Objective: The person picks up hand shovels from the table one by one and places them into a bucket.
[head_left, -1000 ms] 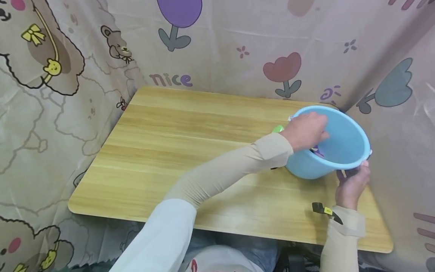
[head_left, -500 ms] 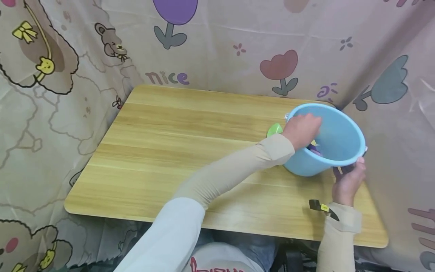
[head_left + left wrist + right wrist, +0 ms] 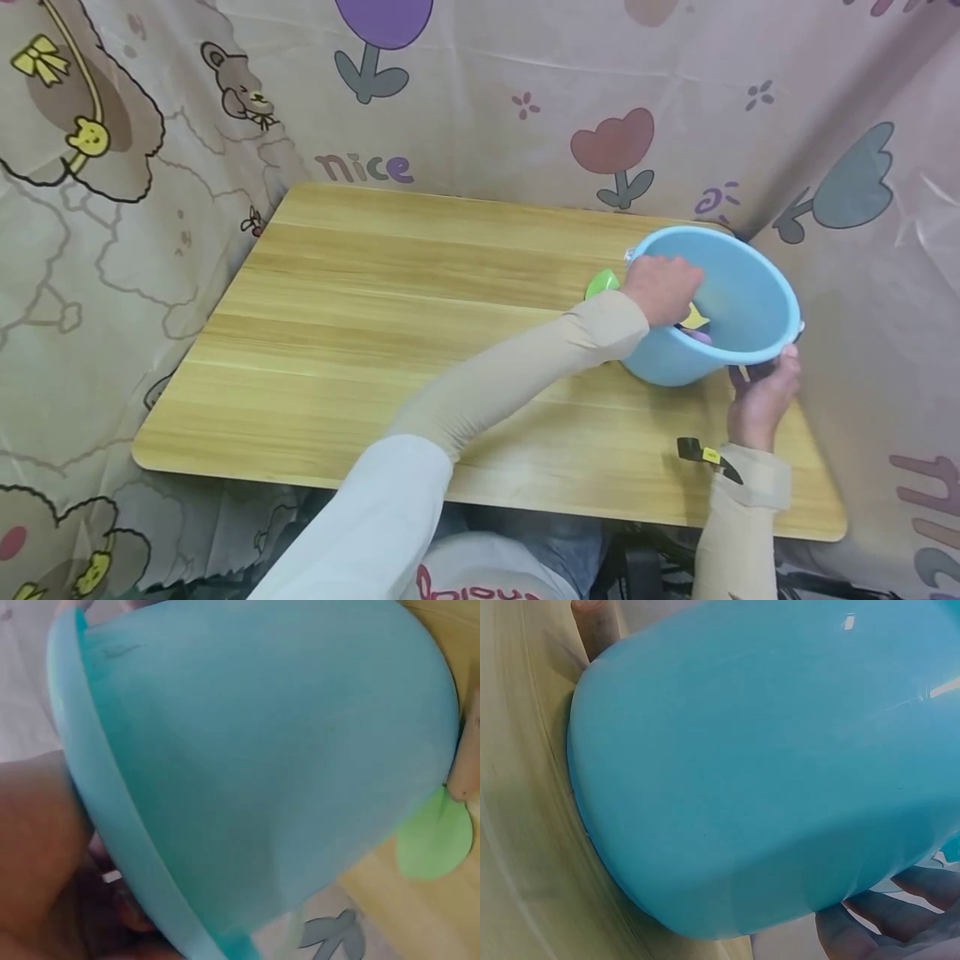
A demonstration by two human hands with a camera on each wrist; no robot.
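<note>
A light-blue bucket (image 3: pixel 750 283) stands tilted at the right end of the table. My left hand (image 3: pixel 663 287) reaches over its near-left rim, and its fingertips are hidden inside in the head view. In the left wrist view the left hand (image 3: pixel 37 847) is dark and blurred behind the rim, so what it touches cannot be made out. Below it in the bucket show a yellow piece (image 3: pixel 695 317) and a purple piece (image 3: pixel 697 336). My right hand (image 3: pixel 765 400) holds the bucket at its near-right side, thumb by the rim and fingers (image 3: pixel 896 913) against the outer wall.
Just left of the bucket lies a bright green rounded thing (image 3: pixel 602 282). Beside it, a brown rod-like piece (image 3: pixel 470 754) shows in the left wrist view. The wooden table (image 3: pixel 360 333) meets patterned curtains (image 3: pixel 480 108) behind.
The left hand has shifted slightly inside the bucket, and more of the yellow piece shows now. The right hand keeps its hold. The whole head view has drifted a little.
</note>
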